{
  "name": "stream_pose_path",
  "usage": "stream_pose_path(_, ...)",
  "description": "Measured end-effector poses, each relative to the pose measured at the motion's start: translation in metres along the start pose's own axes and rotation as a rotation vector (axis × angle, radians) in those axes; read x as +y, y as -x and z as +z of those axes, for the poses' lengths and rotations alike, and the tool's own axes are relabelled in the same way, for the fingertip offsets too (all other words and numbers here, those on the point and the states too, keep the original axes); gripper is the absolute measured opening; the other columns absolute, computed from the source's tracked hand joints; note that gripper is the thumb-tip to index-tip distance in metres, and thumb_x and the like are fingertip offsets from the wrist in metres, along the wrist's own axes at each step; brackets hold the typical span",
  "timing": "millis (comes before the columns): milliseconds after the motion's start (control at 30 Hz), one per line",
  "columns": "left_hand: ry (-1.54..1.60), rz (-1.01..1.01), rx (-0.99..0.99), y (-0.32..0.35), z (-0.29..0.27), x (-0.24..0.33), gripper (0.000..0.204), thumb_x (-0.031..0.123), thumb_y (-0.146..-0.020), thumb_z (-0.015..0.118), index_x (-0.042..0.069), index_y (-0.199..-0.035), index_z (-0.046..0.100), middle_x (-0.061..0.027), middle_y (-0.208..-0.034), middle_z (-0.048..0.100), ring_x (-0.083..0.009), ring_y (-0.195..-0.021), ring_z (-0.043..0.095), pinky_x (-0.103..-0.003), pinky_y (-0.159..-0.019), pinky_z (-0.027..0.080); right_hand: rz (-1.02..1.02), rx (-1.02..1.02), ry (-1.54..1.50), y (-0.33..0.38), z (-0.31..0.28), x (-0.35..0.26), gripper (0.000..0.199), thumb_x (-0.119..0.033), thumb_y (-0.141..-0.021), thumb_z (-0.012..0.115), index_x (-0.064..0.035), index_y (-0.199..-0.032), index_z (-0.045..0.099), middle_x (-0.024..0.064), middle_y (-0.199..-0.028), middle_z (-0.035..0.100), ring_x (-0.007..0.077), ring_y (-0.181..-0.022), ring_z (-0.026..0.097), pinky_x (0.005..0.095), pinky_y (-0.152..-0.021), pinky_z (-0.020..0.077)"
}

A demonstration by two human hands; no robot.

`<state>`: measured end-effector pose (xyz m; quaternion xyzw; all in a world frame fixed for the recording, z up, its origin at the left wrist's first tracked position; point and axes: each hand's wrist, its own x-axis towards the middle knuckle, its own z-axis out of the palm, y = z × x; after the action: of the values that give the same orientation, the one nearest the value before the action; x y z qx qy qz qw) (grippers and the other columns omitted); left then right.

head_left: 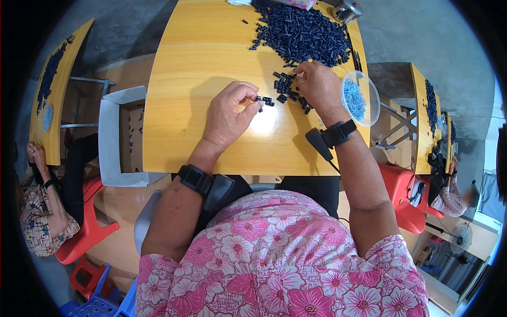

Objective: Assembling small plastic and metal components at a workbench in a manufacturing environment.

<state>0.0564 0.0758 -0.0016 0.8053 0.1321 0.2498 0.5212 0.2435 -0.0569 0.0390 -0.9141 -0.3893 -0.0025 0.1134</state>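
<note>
Overall, containers flanked both hands. A clear round tub (375, 105) w/ tiny blue bits (354, 100) stood just R of the R hand (319, 89), at the edge of the yellow table (185, 79). A white open box (110, 140), w/ scattered dark pcs inside, lay well L of the L hand (228, 113), past the table edge. A metal pot (348, 10) stood beyond the R hand.

L hand: partly curled, thumb and forefinger close together at a few short dark pcs (269, 101); whether any were pinched or merely lay by the tips, cannot tell. R hand: fingers bent, tips at a small dark cluster (284, 84) btwn the hands; grip hidden, cannot tell. The main dark heap (303, 34) lay just beyond the R hand.

Pose: L forearm angled up and inward, palm side turned R; R forearm slanted inward too, back of hand up, fingers pointing L. Each wrist bore a black strap (195, 179).
</note>
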Motion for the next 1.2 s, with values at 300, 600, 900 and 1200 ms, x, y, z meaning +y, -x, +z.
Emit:
stream_pose_path(300, 0.012, -0.002, -0.002, 0.000, -0.001, 0.000, 0.011, 0.000, -0.084, 0.070, -0.002, -0.090, 0.061, -0.0114, -0.104, 0.067, -0.0186, -0.092, 0.067, -0.028, -0.082, 0.056, -0.055, -0.099, 0.026, -0.003, -0.002, -0.002, 0.019, -0.011, -0.082, 0.065, -0.0090, -0.097, 0.075, 0.0123, -0.095, 0.070, 0.0320, -0.087, 0.068, 0.0423, -0.077, 0.0549)
stream_pose_path(600, 0.004, 0.008, -0.007, 0.001, -0.001, -0.002, 0.011, 0.000, -0.084, 0.070, -0.002, -0.091, 0.061, -0.0112, -0.104, 0.067, -0.0183, -0.093, 0.067, -0.029, -0.082, 0.057, -0.106, -0.084, -0.001, -0.008, 0.003, 0.002, 0.017, -0.013, -0.080, 0.060, -0.0025, -0.088, 0.071, 0.0187, -0.096, 0.068, 0.0389, -0.091, 0.066, 0.0466, -0.082, 0.0527)
stream_pose_path(900, 0.104, -0.023, 0.055, 0.002, -0.002, -0.004, 0.009, 0.002, -0.088, 0.067, -0.001, -0.095, 0.063, -0.0079, -0.102, 0.068, -0.0131, -0.088, 0.064, -0.025, -0.080, 0.052, -0.203, -0.016, -0.054, -0.013, 0.008, 0.007, 0.005, -0.004, -0.073, 0.062, 0.0001, -0.076, 0.061, 0.0199, -0.080, 0.065, 0.0397, -0.080, 0.064, 0.0461, -0.073, 0.0521)
stream_pose_path(1200, 0.123, -0.013, 0.036, 0.000, -0.001, -0.004, 0.007, 0.001, -0.088, 0.066, -0.001, -0.094, 0.063, -0.0083, -0.102, 0.067, -0.0125, -0.089, 0.064, -0.025, -0.079, 0.052, -0.143, 0.028, -0.246, -0.006, 0.000, 0.013, 0.010, 0.001, -0.071, 0.064, -0.0011, -0.081, 0.064, 0.0133, -0.079, 0.066, 0.0290, -0.071, 0.064, 0.0368, -0.066, 0.0515)
